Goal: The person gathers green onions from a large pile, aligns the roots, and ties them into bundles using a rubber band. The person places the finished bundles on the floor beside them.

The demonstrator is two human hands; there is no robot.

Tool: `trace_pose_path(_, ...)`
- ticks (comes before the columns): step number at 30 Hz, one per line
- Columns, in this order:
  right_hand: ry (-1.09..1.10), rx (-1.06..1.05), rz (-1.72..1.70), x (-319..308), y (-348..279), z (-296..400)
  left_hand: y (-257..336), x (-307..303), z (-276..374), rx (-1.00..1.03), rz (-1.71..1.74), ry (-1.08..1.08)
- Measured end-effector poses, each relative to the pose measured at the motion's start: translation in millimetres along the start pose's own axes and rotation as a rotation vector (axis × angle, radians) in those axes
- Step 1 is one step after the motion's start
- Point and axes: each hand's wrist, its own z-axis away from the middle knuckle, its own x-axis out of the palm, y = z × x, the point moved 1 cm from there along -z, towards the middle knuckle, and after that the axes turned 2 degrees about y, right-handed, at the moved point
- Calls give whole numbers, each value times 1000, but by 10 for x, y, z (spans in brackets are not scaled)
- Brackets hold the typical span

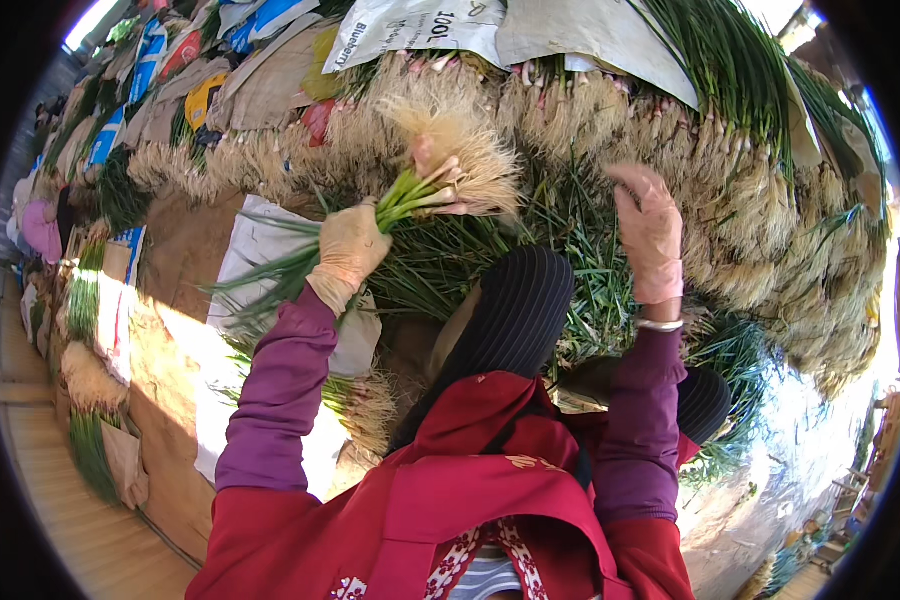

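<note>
My left hand (352, 244), in a pale thin glove, is closed round the green stalks of a bunch of spring onions (427, 187). The white bulbs and long pale roots point up and to the right, while the leaves trail to the left. My right hand (651, 225), gloved too, is raised apart from the bunch with its fingers curved and nothing seen in it. Loose green leaves (592, 277) lie beneath and between the hands. Just beyond the hands rises a long stack of rooted spring onions (570, 112), roots facing me.
White sacks (420, 30) cover part of the stack. To the left, another bunch (360, 412) lies near a white sheet (247, 232) on the brown floor (172, 345). More bundles (86, 405) lie farther left. A person in pink (41, 229) is at the far left.
</note>
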Motion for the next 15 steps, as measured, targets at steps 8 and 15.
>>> trace_pose_path(8,-656,-19,561,1022,-213,1,122,-241,-45,352,-143,427)
trace_pose_path(15,-113,-174,172,518,-483,-232,55,-133,-46,431,-222,367)
